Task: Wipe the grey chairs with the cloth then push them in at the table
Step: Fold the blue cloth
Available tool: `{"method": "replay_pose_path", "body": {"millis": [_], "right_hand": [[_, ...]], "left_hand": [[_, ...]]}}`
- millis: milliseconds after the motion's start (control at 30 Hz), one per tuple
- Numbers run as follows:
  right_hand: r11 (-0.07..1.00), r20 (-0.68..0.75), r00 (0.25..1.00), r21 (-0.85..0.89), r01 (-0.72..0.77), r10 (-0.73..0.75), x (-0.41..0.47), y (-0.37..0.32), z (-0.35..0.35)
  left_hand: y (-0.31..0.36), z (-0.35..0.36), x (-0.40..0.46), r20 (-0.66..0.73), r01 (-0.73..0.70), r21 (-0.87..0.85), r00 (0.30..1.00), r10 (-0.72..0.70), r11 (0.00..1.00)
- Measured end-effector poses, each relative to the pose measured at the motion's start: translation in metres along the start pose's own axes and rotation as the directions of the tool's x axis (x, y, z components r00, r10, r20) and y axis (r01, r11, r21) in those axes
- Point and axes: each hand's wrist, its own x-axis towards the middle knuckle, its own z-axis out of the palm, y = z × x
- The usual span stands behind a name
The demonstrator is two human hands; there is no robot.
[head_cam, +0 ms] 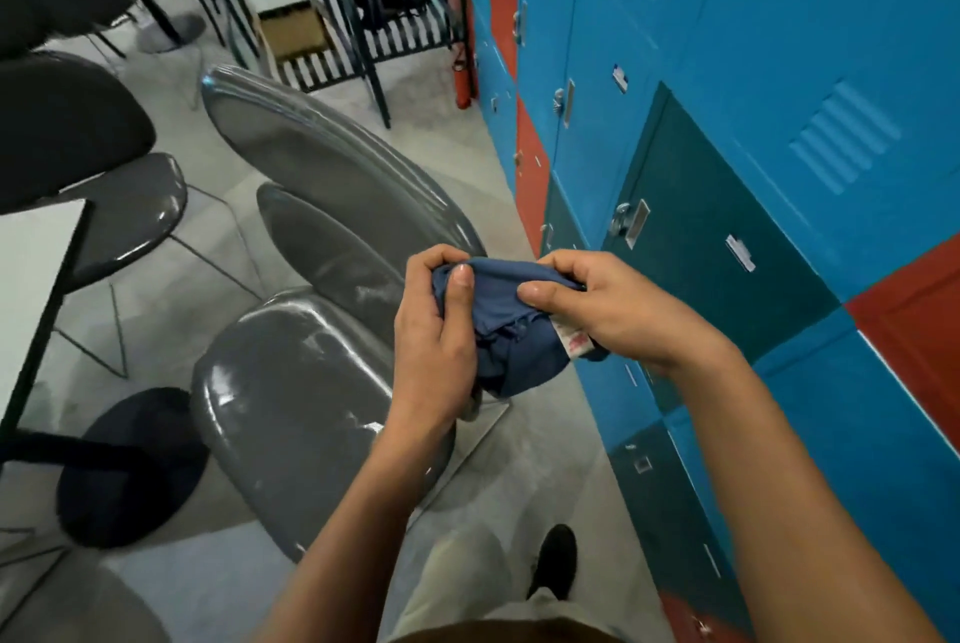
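I see left hand (pixel 434 325) and right hand (pixel 597 302) both in closed grip on bunched blue fabric cloth (pixel 511 330), held over glossy grey plastic chair (pixel 291 413). Cloth long axis runs left-right between hands. White surface (pixel 31 278) at left.

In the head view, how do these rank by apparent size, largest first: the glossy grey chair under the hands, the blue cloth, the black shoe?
1. Glossy grey chair
2. Blue cloth, though it is bunched and nearer the camera
3. Black shoe
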Motion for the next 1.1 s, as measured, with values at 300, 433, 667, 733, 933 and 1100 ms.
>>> {"method": "replay_pose_path", "body": {"millis": [300,433,667,733,933,1100], "right_hand": [[0.993,0.24,0.968,-0.075,0.087,-0.067,0.12,-0.042,-0.014],[0.987,0.317,0.947,-0.13,0.094,-0.048,0.179,-0.061,-0.013],[0.969,0.418,0.906,-0.186,0.16,-0.069,0.264,-0.094,-0.01],[0.969,0.451,0.889,-0.173,0.175,-0.08,0.282,-0.101,-0.008],[0.972,0.589,0.806,-0.145,0.184,-0.064,0.345,-0.123,0.0],[0.965,0.712,0.699,-0.133,0.225,-0.064,0.401,-0.129,0.009]], "left_hand": [[-0.025,-0.006,0.08,-0.239,0.024,0.012,0.971,-0.021,1.0],[-0.042,-0.01,0.124,-0.334,0.061,-0.01,0.941,-0.061,0.998],[-0.059,-0.025,0.188,-0.445,0.074,0.031,0.894,-0.052,0.997],[-0.061,-0.03,0.201,-0.477,0.081,0.028,0.877,-0.058,0.996],[-0.075,-0.036,0.239,-0.607,0.129,0.038,0.791,-0.08,0.991],[-0.083,-0.039,0.27,-0.702,0.198,0.08,0.707,-0.086,0.977]]}}
